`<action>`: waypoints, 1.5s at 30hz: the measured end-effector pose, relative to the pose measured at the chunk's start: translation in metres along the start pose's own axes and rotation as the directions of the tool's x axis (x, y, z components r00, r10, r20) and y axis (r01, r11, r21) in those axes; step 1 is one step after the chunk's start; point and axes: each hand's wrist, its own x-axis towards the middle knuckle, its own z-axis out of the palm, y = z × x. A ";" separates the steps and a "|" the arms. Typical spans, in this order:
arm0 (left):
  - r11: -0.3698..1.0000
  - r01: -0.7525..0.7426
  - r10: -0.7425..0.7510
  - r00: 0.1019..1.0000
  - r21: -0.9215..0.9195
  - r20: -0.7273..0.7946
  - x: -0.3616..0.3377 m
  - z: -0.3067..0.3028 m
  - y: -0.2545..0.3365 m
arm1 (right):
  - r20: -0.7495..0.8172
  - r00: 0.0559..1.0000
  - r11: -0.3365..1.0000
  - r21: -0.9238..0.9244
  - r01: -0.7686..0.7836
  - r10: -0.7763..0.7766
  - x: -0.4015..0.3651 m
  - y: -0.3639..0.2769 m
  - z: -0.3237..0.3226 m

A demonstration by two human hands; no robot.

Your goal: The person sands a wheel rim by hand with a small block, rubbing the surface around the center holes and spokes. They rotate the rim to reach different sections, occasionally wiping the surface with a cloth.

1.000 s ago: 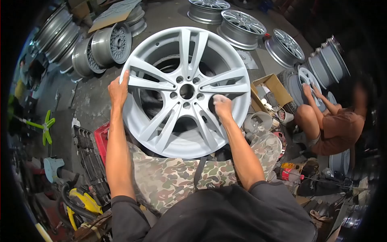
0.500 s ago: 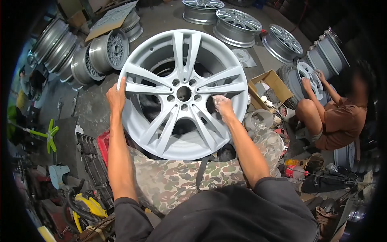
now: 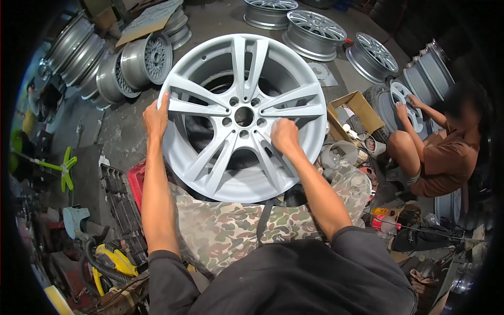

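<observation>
A large silver-grey wheel rim (image 3: 244,89) with paired spokes leans face-up in front of me, above the camouflage cloth (image 3: 226,231) over my lap. On the rim's left edge, my left hand (image 3: 156,118) grips with the thumb on the front and the fingers wrapped behind. My right hand (image 3: 285,135) is closed over the spokes just right of the centre hole; whatever its fingers may hold is hidden.
Several other rims stand at the back left (image 3: 144,60) and back right (image 3: 315,31). A person (image 3: 446,152) crouches at the right with both hands on another rim. An open cardboard box (image 3: 362,113) and a red-labelled bottle (image 3: 386,223) lie nearer.
My right hand has shifted slightly left and down the rim's face, its fingers now turned out of sight. The rim appears slightly higher and further right, with my left hand still on its edge.
</observation>
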 end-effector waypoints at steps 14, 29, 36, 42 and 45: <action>1.000 -0.027 0.027 1.000 -0.015 -0.009 -0.002 -0.001 0.001 | 0.523 0.837 0.916 0.396 -0.069 -0.163 0.023 0.003 -0.041; 0.999 -0.047 0.046 0.998 -0.026 -0.038 0.001 0.003 -0.003 | 0.369 0.869 0.911 0.365 0.191 -0.330 -0.005 0.026 -0.019; 1.000 -0.016 0.016 1.000 0.000 -0.003 -0.008 -0.006 -0.001 | 0.394 0.798 0.890 0.223 0.399 -0.456 -0.004 0.040 -0.032; 1.000 0.015 -0.015 1.000 -0.002 0.023 -0.017 -0.021 -0.015 | 0.735 0.617 0.923 0.030 0.383 -0.280 -0.005 0.097 -0.089; 0.998 0.044 -0.045 0.998 0.045 0.041 -0.031 -0.037 -0.025 | 0.732 0.630 0.951 0.082 0.298 -0.261 0.006 0.085 -0.095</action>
